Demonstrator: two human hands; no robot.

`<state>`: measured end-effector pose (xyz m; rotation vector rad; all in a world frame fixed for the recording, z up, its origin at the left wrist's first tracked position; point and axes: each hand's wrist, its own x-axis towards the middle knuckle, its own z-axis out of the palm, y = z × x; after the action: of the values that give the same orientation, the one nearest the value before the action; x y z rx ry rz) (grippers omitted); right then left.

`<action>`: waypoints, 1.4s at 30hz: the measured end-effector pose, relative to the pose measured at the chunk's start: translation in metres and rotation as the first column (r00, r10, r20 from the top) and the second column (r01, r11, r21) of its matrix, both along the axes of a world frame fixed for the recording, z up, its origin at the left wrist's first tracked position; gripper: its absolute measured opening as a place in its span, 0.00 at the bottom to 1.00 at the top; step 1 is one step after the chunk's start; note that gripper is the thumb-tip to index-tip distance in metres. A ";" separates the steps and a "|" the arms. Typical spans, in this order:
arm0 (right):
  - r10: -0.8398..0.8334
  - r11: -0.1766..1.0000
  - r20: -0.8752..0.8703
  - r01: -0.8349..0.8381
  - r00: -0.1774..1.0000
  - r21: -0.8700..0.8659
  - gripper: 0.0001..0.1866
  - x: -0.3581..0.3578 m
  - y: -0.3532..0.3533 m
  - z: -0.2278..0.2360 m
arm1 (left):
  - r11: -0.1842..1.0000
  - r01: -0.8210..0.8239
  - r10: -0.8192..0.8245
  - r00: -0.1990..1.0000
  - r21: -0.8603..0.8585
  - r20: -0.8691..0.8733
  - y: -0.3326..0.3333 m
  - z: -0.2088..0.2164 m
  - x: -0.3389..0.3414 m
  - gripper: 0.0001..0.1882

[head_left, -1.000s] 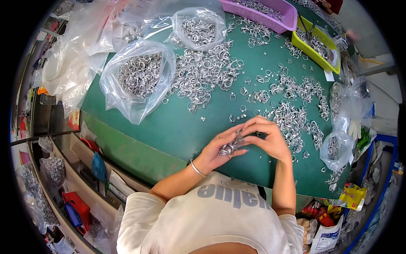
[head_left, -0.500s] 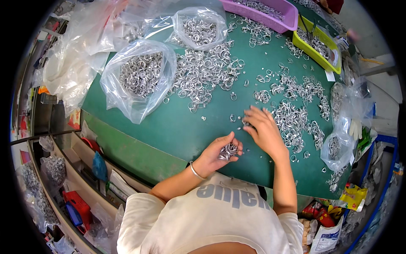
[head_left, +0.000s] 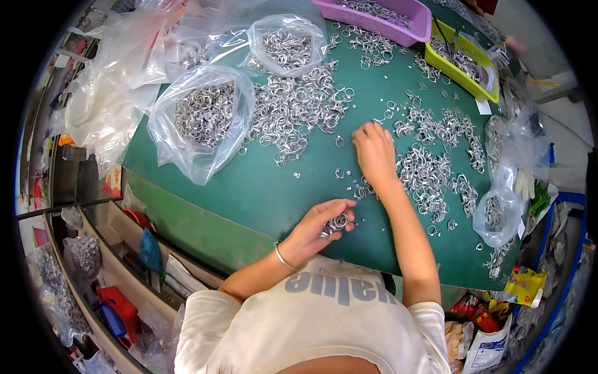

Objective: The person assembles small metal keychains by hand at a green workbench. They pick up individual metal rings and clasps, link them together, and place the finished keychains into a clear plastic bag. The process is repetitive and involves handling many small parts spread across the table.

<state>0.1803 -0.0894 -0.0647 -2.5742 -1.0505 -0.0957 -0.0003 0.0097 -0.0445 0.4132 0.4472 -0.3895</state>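
Several silver metal rings (head_left: 334, 225) lie in the curled fingers of my left hand (head_left: 309, 234), which is held palm up near the table's front edge. Farther out, my right hand (head_left: 375, 153) is palm down on the green table, fingers bent and drawn together. Its fingertips are at a few small metal pieces (head_left: 377, 121); what is under the hand is hidden. Just to the right spreads a pile of rings (head_left: 427, 177). A small cluster of rings and bits (head_left: 361, 188) lies between my two hands.
Two clear bags full of rings (head_left: 205, 115) (head_left: 286, 50) stand at the back left beside a large heap (head_left: 299, 109). A purple basket (head_left: 374, 20) and a yellow-green basket (head_left: 458, 71) sit at the back right. Another bag (head_left: 498, 218) lies at the right edge.
My right hand has moved farther out from me, over where a small ring pile lay. A small cluster now shows where it was. My left hand stays nearly in place with its rings.
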 end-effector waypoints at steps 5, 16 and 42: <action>0.184 0.943 -0.144 -0.133 0.972 0.306 0.21 -0.006 0.011 0.043 | 0.999 0.004 -0.004 1.000 0.052 0.012 0.006 0.000 0.000 0.13; 0.127 0.785 -0.419 0.167 0.899 0.597 0.10 0.013 0.005 0.019 | 0.999 -0.002 0.003 0.999 0.036 -0.036 0.007 0.000 0.005 0.11; -0.274 0.961 0.097 0.270 0.957 0.051 0.11 0.002 -0.028 0.053 | 0.997 0.024 -0.024 1.000 0.067 0.003 -0.005 0.004 0.006 0.10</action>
<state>0.1824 -0.1170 -0.0115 -2.6891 -0.7126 -0.3176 0.0057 0.0044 -0.0408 0.4844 0.4527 -0.3975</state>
